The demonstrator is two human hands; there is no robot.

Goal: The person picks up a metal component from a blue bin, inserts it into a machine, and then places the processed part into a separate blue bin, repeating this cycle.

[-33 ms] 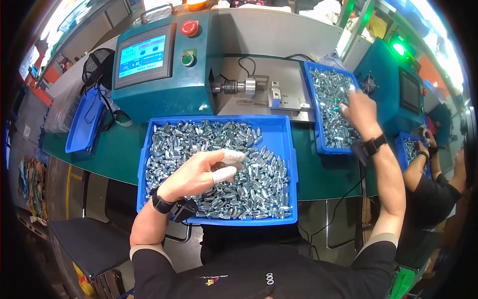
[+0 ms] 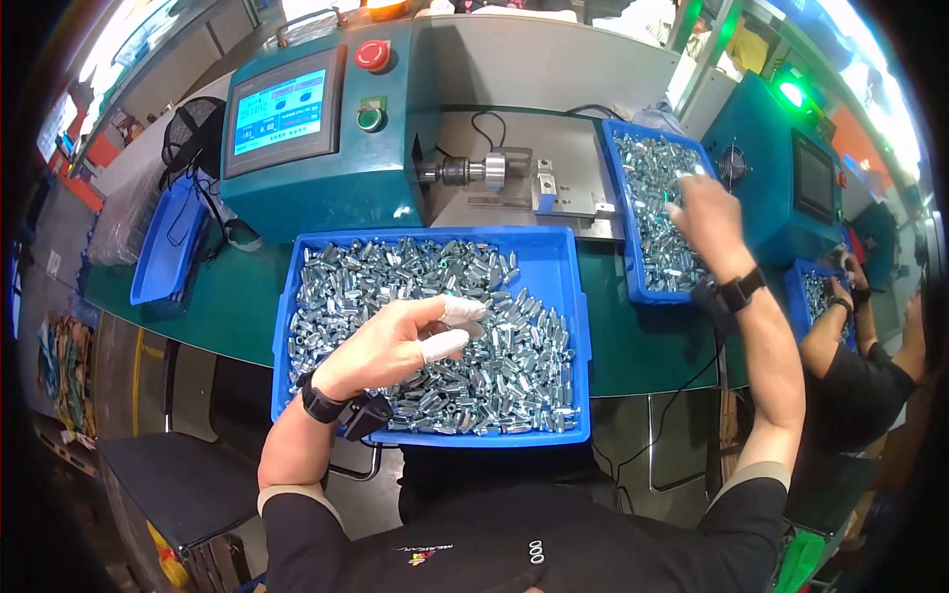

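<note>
Head view, the only one. Left hand (image 2: 420, 331) is over the large blue tray (image 2: 544, 262), coming in from the lower left. Thumb and forefinger are parted and loosely curved, white covers on the tips, parts showing just past them; reads as released. The small silvery metal parts (image 2: 524, 381) fill most of that tray, loose and at all angles, with bare blue bottom at the upper right corner. The tray sits at the front of the green table (image 2: 237, 306), its near edge by the person's body.

Right hand (image 2: 710, 217) reaches out over the narrower blue tray (image 2: 664, 296) on the right, fingers bent down toward more of the same metal parts. Fingertips are small and partly washed out, so I cannot tell whether it grasps one. Both wrists wear black straps: left strap (image 2: 324, 403), right strap (image 2: 741, 289).

Behind the large tray stands a teal machine (image 2: 316, 203) with a lit screen (image 2: 285, 114), a red button (image 2: 373, 55) and a green button (image 2: 370, 119). Its spindle (image 2: 457, 172) points right, toward a metal block (image 2: 545, 190) on a flat plate (image 2: 583, 219). Another blue tray (image 2: 158, 252) lies tilted at the table's left end. Right side: second teal machine (image 2: 766, 188) with a green light (image 2: 791, 94); below it, a co-worker's hand (image 2: 838, 293) is near a small blue tray of parts, too small to read further.
</note>
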